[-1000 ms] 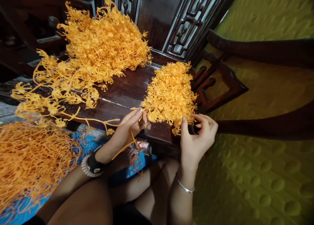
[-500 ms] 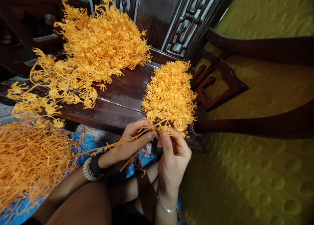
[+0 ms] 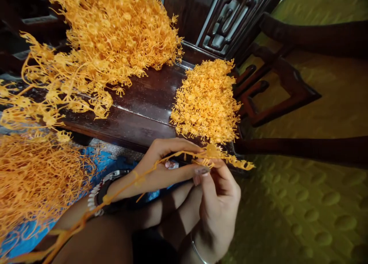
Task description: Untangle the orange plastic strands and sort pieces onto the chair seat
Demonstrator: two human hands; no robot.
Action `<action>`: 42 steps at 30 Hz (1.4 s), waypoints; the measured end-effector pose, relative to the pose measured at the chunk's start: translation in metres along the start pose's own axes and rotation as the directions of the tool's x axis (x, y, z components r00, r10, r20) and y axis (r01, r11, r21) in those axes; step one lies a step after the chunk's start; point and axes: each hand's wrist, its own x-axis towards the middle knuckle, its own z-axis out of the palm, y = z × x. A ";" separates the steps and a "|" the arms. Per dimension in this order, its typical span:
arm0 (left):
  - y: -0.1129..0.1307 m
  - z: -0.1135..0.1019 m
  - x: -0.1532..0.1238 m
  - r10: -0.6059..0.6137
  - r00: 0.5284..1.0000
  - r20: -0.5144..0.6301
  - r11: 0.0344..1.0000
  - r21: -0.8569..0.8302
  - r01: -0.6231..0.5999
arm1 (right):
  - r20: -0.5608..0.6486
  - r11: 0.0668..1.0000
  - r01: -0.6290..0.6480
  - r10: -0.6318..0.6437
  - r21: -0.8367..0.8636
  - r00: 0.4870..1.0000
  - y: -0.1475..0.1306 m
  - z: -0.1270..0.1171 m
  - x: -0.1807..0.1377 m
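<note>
A rubbery orange strand (image 3: 83,221) with small star-shaped, many-legged pieces runs from the lower left up to my fingertips. My left hand (image 3: 161,162) pinches it from the left, thumb and forefinger closed near the end. Opposite, my right hand (image 3: 221,208) is closed with thumb and fingers on the same strand, where a star-shaped piece (image 3: 212,150) shows. The strand's tip sticks out to the right past the right fingers. Just beyond both hands lies a compact pile of loose star-shaped pieces (image 3: 208,103). The exact grip is partly hidden by the fingers.
A dark wooden bench seat (image 3: 143,103) bears a bigger heap of orange strands with pieces (image 3: 120,33) at the back left. Bare orange stems (image 3: 40,168) lie on blue plastic (image 3: 105,168) at lower left. A wooden armrest (image 3: 287,149) stands on the right.
Both hands have moved right and slightly down in view, still on the strand. The strand's tip now sticks out at the right, and its long part reaches the lower left. The view has shifted closer.
</note>
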 end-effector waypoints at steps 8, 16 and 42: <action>-0.012 0.006 0.001 -0.181 0.983 -0.029 0.957 -0.235 0.170 | 0.073 0.987 -0.066 0.077 -0.146 0.994 0.008 -0.004 -0.003; -0.027 0.013 -0.011 -0.165 0.981 -0.105 0.905 -0.412 0.108 | 0.099 0.996 -0.006 0.015 -0.091 0.995 0.001 0.014 -0.005; -0.028 -0.006 0.001 -0.145 0.891 -0.431 0.901 -0.430 -0.062 | 0.009 0.933 0.257 -0.263 -0.251 0.965 -0.005 -0.008 0.044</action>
